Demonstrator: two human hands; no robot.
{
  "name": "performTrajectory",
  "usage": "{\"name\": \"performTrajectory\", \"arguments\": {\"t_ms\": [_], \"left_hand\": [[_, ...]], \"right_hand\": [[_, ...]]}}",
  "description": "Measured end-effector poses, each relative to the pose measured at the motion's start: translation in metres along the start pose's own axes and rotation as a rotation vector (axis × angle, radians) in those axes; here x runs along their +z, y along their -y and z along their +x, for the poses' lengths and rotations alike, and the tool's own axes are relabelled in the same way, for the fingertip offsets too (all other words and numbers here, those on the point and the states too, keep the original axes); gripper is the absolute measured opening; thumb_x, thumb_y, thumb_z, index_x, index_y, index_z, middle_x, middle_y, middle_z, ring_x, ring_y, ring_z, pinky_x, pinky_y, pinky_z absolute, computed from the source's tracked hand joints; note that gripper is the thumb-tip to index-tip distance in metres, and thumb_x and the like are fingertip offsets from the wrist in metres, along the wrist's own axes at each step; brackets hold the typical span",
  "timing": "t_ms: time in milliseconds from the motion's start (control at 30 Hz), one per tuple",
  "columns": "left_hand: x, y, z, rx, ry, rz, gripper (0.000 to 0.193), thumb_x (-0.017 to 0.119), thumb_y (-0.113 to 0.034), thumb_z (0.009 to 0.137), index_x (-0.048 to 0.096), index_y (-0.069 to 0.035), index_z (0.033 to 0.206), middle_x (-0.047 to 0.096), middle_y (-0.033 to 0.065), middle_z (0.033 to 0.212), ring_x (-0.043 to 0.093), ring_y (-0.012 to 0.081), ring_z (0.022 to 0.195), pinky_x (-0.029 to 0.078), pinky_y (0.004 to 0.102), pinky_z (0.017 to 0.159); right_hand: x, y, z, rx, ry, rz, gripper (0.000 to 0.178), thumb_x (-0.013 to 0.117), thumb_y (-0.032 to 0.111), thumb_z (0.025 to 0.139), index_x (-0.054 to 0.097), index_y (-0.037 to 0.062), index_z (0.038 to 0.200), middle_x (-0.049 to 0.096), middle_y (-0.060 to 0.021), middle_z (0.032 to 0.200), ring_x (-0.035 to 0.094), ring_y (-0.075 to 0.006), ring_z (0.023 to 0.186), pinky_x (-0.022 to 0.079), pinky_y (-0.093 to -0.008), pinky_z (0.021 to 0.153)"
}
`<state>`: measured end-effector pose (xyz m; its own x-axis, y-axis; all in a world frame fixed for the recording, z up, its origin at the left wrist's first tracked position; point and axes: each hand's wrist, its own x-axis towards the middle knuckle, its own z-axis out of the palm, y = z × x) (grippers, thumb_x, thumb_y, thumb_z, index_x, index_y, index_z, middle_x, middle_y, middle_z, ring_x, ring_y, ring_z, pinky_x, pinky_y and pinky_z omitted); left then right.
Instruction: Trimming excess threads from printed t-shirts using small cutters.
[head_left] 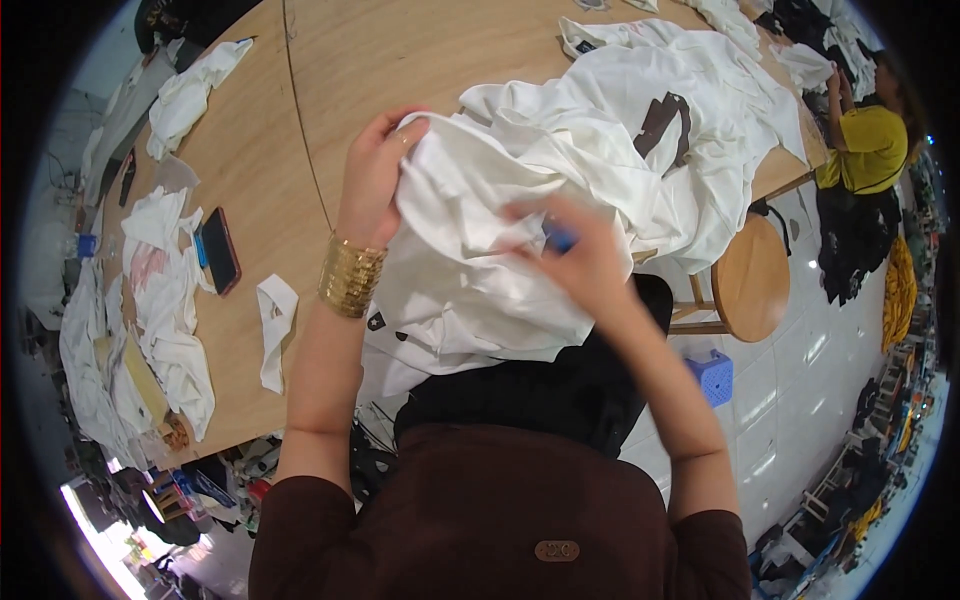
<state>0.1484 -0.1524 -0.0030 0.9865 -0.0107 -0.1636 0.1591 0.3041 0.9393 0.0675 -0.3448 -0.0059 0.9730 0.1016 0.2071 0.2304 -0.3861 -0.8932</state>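
A white garment (470, 190) of soft cloth lies bunched over my lap and the table's edge. My left hand (378, 180) pinches its upper left edge, thumb on top of the cloth and fingers behind it. Over the middle of the cloth, my right hand (575, 245) is smeared by motion, its fingers curled around a small blue object (558, 236) whose kind I cannot make out. A small dark label (376, 321) shows on the cloth below my left wrist.
More white garments (700, 110) heap up on the wooden table (380, 50) to the right. A phone (221, 250), a white cloth strip (275, 330) and white pieces (160, 290) lie left. A round stool (752, 278) and blue plastic stool (712, 378) stand right. A person (865, 145) in yellow handles cloth.
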Motion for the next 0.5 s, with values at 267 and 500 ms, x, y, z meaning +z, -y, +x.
{"name": "performTrajectory", "arguments": {"t_ms": [267,500], "left_hand": [[0.016,-0.004,-0.033,0.146,0.189,0.132,0.024,0.052,-0.015,0.088,0.053,-0.002,0.108,0.058,0.0045,0.101,0.056,0.0137,0.09,0.045,0.028,0.08],[0.046,0.005,-0.094,0.145,0.613,0.677,0.018,0.056,-0.009,0.083,0.061,-0.005,0.099,0.06,0.0067,0.093,0.055,0.0162,0.087,0.045,0.0266,0.07]], "right_hand": [[-0.046,-0.005,-0.018,0.549,-0.053,0.563,0.023,0.066,0.022,0.08,0.056,0.0091,0.063,0.042,0.0094,0.052,0.03,0.0006,0.043,0.021,-0.0188,0.04],[-0.068,0.012,-0.031,0.622,0.08,0.701,0.021,0.06,0.022,0.085,0.059,0.0071,0.071,0.044,0.0086,0.053,0.026,0.0011,0.04,0.015,-0.0188,0.037]]}}
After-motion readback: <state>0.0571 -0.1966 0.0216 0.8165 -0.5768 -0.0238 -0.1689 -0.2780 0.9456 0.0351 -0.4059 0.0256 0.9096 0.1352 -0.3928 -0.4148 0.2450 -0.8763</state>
